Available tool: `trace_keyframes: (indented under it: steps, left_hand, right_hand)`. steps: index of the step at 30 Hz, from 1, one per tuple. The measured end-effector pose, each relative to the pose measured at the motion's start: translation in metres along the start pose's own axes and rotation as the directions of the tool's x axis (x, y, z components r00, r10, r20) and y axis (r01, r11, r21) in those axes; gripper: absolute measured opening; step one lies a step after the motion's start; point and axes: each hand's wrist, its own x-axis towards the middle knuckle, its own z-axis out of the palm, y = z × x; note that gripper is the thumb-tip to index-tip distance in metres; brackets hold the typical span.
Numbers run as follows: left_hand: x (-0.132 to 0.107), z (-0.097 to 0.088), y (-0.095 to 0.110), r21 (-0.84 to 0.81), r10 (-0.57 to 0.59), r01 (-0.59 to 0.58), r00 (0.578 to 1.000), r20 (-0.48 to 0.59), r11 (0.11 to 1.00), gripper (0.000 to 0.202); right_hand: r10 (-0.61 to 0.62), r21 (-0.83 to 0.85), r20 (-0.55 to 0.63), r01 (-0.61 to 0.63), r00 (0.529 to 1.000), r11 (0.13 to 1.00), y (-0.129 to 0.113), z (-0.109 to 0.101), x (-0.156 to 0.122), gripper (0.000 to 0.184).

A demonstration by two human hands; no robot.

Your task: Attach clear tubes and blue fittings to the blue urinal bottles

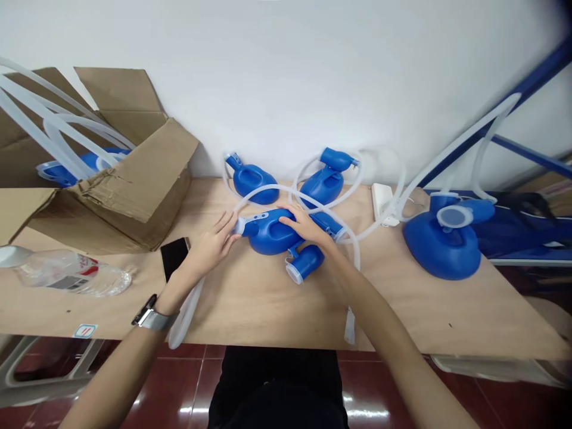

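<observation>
Left hand holds rounded blue plastic bottle at neck; right hand lies over body, grip unclear. Brown cardboard box cut off at left.

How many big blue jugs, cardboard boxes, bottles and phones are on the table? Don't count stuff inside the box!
Big blue jugs: 4
Cardboard box: 1
Clear bottle: 1
Dark phone: 1
Total: 7

The handled bottle is blue, the tube whitish.
</observation>
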Motion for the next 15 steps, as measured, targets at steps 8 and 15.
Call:
trace_keyframes:
  steps: [8,15]
  left_hand:
    - [-0.023,-0.03,0.061,0.303,-0.101,0.08,0.993,0.054,0.95,0.037]
    - [-0.037,0.039,0.08,-0.134,-0.386,0.363,0.868,-0.312,0.922,0.067]
  right_hand:
    - [0.015,-0.17,-0.025,-0.019,1.0,0.985,-0.001,0.005,-0.008,0.04]
    - [0.034,-0.171,-0.042,-0.041,0.999,0.984,0.002,0.007,-0.008,0.039]
